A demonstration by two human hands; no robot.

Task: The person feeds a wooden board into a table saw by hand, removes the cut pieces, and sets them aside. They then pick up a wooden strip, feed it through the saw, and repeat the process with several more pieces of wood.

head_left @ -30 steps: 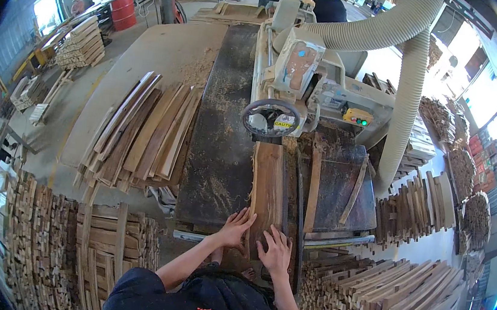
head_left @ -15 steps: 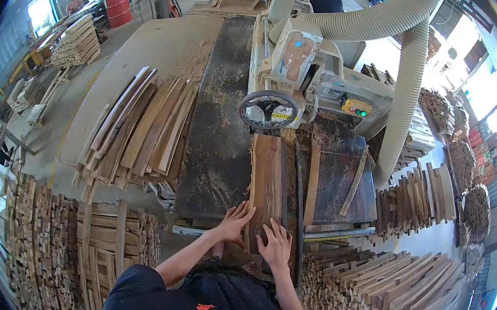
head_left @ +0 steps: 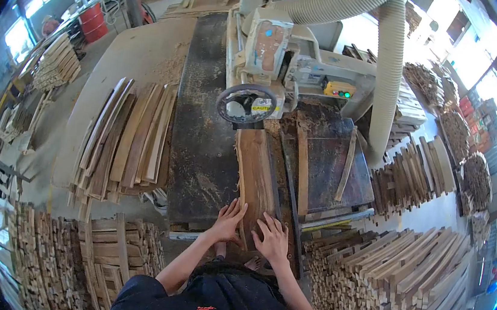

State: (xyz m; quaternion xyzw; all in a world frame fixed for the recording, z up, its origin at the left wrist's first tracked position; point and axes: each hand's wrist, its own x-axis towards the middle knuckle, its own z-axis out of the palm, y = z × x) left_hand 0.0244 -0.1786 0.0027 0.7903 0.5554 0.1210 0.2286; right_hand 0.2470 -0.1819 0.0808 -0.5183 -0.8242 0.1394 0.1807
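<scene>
A long brown wooden board [head_left: 254,168] with a pale, rough left edge lies on the dark machine table [head_left: 200,150]. Its far end reaches the saw-like machine [head_left: 267,45], just under the black handwheel [head_left: 246,103]. My left hand [head_left: 229,221] rests against the board's left edge near the close end, fingers stretched out and thumb apart. On top of the board, toward its right side, my right hand [head_left: 273,240] lies with its fingers spread. Both hands touch the wood without wrapping round it. The blade is hidden from view.
Cut boards [head_left: 126,136] are piled left of the table. A narrow strip [head_left: 346,165] lies on the right-hand tabletop. Stacked lumber [head_left: 387,278] stands close on the right, more [head_left: 50,255] on the left. A ribbed hose [head_left: 387,79] hangs beside the machine.
The whole view has shifted, so the machine, table and board appear further left and slightly turned. My hands keep about the same places on the board.
</scene>
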